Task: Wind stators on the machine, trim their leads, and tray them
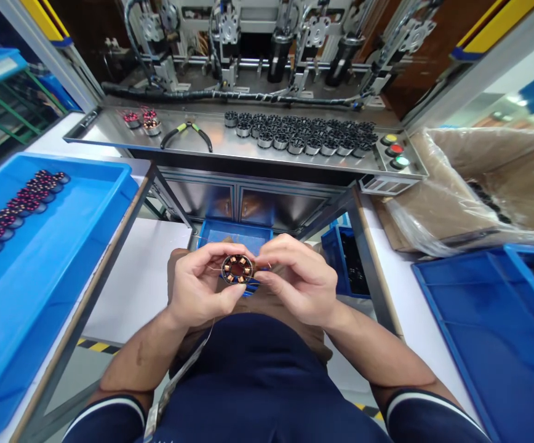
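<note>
Above my lap, my left hand (202,284) grips a round motor stator (237,269) by its rim, thumb below and fingers above. Copper coils sit around its dark ring, and its open face points up at me. Thin copper wires stick out on both sides. Beside it, my right hand (297,280) pinches thumb and forefinger at the copper wire (262,267) on the stator's right side. The other fingers of that hand are curled in. A thin cord hangs near my left wrist.
Ahead, a metal ledge (123,135) carries wound stators (151,126), cutting pliers (186,132), rows of black-and-silver stators (304,134) and push buttons (395,149). Machine heads stand behind. Left is a blue tray (87,203) of stators; right, a plastic-lined carton (433,212) and blue bins (483,307).
</note>
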`<state>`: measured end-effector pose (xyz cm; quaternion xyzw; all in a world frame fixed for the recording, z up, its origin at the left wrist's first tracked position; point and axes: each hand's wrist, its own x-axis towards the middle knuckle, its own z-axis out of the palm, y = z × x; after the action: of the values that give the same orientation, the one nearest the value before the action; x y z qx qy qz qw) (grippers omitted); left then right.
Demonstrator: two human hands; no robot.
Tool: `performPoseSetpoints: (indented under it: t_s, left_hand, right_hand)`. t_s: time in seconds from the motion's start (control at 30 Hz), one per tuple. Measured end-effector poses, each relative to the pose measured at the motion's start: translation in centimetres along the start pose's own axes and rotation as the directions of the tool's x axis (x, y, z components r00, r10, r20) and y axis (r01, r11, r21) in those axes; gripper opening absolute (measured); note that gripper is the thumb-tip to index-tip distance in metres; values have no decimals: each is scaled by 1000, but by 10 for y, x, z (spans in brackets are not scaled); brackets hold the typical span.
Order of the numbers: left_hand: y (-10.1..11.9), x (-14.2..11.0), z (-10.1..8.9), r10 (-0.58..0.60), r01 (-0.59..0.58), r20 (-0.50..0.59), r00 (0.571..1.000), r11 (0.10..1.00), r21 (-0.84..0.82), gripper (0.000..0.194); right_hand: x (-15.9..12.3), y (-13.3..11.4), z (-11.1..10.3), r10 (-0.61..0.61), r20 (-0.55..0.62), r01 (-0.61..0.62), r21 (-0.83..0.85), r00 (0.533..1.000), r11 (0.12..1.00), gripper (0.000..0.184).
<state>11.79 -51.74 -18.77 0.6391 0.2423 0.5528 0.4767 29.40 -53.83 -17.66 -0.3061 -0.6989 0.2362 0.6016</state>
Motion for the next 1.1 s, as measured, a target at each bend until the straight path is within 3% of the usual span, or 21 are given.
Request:
performPoseSetpoints:
  t_s: [0.17,0.37,0.47,0.67,0.83,0.97,1.1]
  left_hand:
    - [0,-3,0,10,-9,-28,1000,999,35,42]
    - [-3,-6,5,195,-168,-104,975,959,226,48]
    - [-2,-5,7,204,-175,-110,973,958,227,48]
    - [5,-2,7,8,-5,-89,996,999,32,37]
    - [1,-2,7,-227,233,56,972,942,-241,30]
    - [-2,-2,8,-280,299,105,954,911,-283,34]
    - [-1,0,7,-308,336,139,941,895,-292,31]
  right_hand:
    - [-6,-8,7,40,-102,-45,-48,994,998,17]
    - [-13,-14,17,46,-166,-48,-4,985,999,17]
    - [-13,-12,18,17,-168,-16,3,986,1000,17]
    - [-7,-2,5,-25,-83,27,22,996,999,22]
    - [10,8,-12,-57,101,50,76,993,996,40]
    - [22,14,-16,-173,223,147,129,959,981,30]
    - [22,13,-15,-209,212,192,96,955,977,15]
